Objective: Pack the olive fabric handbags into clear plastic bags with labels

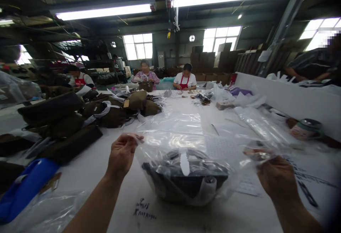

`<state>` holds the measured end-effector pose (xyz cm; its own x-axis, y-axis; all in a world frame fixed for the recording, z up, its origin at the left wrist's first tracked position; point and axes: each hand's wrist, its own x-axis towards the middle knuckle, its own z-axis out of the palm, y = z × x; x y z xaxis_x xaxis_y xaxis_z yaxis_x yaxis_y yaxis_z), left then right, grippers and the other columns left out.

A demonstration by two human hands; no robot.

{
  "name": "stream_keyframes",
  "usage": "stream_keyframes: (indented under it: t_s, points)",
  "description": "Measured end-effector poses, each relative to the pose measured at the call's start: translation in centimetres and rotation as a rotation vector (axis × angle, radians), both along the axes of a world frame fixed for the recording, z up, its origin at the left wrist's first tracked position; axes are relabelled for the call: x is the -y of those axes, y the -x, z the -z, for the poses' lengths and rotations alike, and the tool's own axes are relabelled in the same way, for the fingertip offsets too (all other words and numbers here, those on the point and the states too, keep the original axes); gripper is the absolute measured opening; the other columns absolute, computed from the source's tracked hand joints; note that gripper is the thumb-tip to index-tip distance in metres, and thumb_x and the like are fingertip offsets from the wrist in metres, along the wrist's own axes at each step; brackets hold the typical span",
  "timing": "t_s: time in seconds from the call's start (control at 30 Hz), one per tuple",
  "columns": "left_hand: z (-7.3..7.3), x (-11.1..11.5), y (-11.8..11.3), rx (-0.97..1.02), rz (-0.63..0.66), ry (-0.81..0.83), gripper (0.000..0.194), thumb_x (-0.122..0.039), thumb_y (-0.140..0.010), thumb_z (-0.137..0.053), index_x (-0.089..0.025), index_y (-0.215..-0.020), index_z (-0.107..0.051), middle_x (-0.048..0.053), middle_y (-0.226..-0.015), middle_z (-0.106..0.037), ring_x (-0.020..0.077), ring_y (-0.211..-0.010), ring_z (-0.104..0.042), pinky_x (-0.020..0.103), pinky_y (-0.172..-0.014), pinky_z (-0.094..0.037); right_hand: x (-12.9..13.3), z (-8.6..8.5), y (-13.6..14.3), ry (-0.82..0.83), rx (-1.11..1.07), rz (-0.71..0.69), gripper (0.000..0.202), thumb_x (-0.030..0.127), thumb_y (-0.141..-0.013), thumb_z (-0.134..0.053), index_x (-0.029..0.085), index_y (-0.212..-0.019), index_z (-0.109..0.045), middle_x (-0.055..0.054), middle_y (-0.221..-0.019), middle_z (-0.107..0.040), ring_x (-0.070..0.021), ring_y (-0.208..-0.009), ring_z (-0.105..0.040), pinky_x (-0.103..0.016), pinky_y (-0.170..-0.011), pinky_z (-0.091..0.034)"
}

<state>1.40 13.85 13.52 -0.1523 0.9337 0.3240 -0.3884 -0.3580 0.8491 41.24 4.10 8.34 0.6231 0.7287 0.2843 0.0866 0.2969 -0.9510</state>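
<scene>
A dark handbag (173,185) sits inside a clear plastic bag (165,138) on the white table in front of me. A white strip lies over the handbag's handle, and a rolled white piece shows at its front. My left hand (122,153) pinches the plastic bag's upper left edge between thumb and fingers. On the other side my right hand (277,176) grips the upper right edge, its fingers partly behind the film. Between both hands the plastic is spread wide above the handbag.
Brown bags (106,112) are heaped at the left, near a blue item (29,186). Clear plastic sheets (266,126), a lidded mug (306,129) and a dark pen-like tool (307,194) lie at the right. A white partition (287,94) runs along that side. Several people work farther off.
</scene>
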Motion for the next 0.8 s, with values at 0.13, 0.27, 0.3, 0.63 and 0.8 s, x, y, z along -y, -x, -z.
stream_keyframes:
  t_s: [0.13,0.27,0.3,0.63,0.8]
  points:
    - [0.0,1.1,0.5,0.042,-0.082,-0.02,0.024,-0.034,-0.057,-0.082,-0.018,-0.064,-0.065,-0.002,-0.065,-0.066,0.0102,-0.06,-0.061,0.024,-0.067,-0.052,0.4,-4.6,2.7,-0.361,0.149,0.263,0.012,0.034,-0.073,-0.055,0.033,-0.084,-0.059,-0.005,-0.092,-0.059,-0.0263,-0.088,-0.057,-0.044,-0.082,-0.047]
    - [0.1,2.2,0.7,0.001,-0.021,0.044,0.03,-0.038,-0.053,-0.083,-0.017,-0.066,-0.066,-0.001,-0.06,-0.066,0.0119,-0.056,-0.061,0.024,-0.061,-0.051,-0.5,-9.9,9.2,-0.227,0.9,-0.311,0.009,0.031,-0.08,-0.056,0.033,-0.085,-0.063,-0.001,-0.083,-0.062,-0.0207,-0.074,-0.059,-0.033,-0.066,-0.048]
    - [0.1,2.5,0.8,0.003,-0.018,0.051,0.031,-0.039,-0.053,-0.083,-0.017,-0.066,-0.066,-0.001,-0.06,-0.066,0.0119,-0.055,-0.06,0.024,-0.059,-0.051,-1.3,-10.8,10.9,-0.03,1.079,-0.553,0.011,0.031,-0.083,-0.054,0.03,-0.084,-0.065,-0.001,-0.08,-0.064,-0.0196,-0.072,-0.059,-0.032,-0.065,-0.047]
    - [1.1,4.0,2.7,-0.079,0.102,0.024,0.024,-0.04,-0.07,-0.072,-0.016,-0.07,-0.068,0.003,-0.068,-0.067,0.0138,-0.067,-0.062,0.023,-0.068,-0.049,-7.1,-9.6,16.6,0.408,1.603,-0.881,0.036,0.044,-0.075,-0.066,0.021,-0.102,-0.062,-0.004,-0.081,-0.066,-0.021,-0.073,-0.061,-0.027,-0.06,-0.04]
    - [1.1,3.9,3.2,-0.092,0.05,0.03,0.024,-0.04,-0.071,-0.072,-0.015,-0.072,-0.069,0.004,-0.069,-0.068,0.0148,-0.065,-0.062,0.024,-0.065,-0.049,-7.0,-7.9,16.6,-0.014,1.957,-0.607,0.005,0.017,-0.087,-0.054,0.015,-0.091,-0.056,-0.004,-0.077,-0.059,-0.0171,-0.066,-0.054,-0.028,-0.057,-0.034]
